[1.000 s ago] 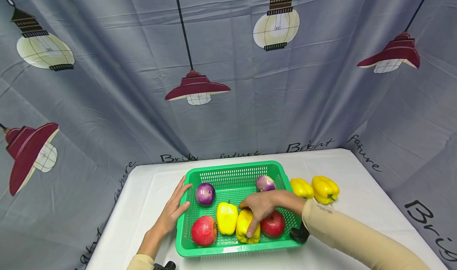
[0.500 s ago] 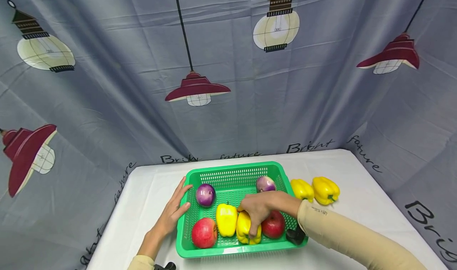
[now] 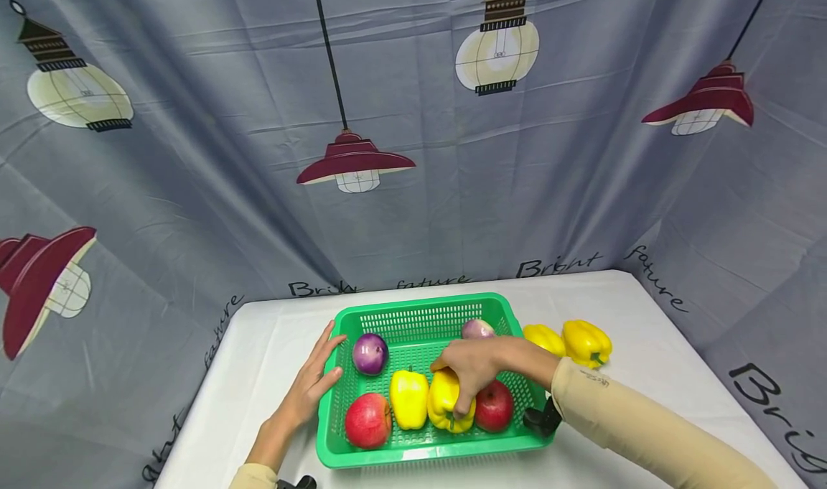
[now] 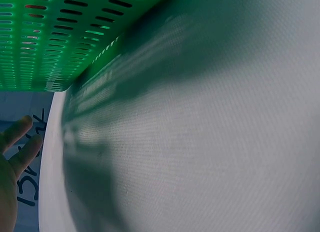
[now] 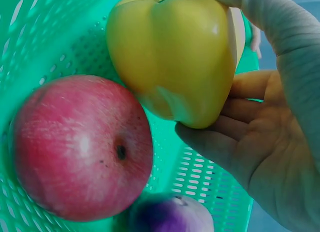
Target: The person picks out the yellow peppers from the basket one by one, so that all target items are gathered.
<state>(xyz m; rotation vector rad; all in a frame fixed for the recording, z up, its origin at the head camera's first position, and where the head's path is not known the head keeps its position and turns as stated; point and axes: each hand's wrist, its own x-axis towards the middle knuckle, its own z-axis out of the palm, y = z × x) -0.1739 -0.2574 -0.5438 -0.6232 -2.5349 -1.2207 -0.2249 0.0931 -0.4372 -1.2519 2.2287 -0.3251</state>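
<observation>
In the head view, my right hand grips a yellow bell pepper inside the green plastic basket. The right wrist view shows the bell pepper between my thumb and fingers, its green stem at the top edge. Beside it lies a red apple, with a purple-and-white onion-like vegetable below. My left hand is at the basket's left rim, fingers extended; whether every finger touches cannot be told. Another yellow bell pepper sits just left of the held one.
A second apple and a round purple vegetable lie in the basket's left part. Two more yellow bell peppers rest on the white table, right of the basket. A grey curtain hangs behind.
My right hand has tightened round the bell pepper and raised it slightly, tilting it a little. My left hand has stayed at the rim.
</observation>
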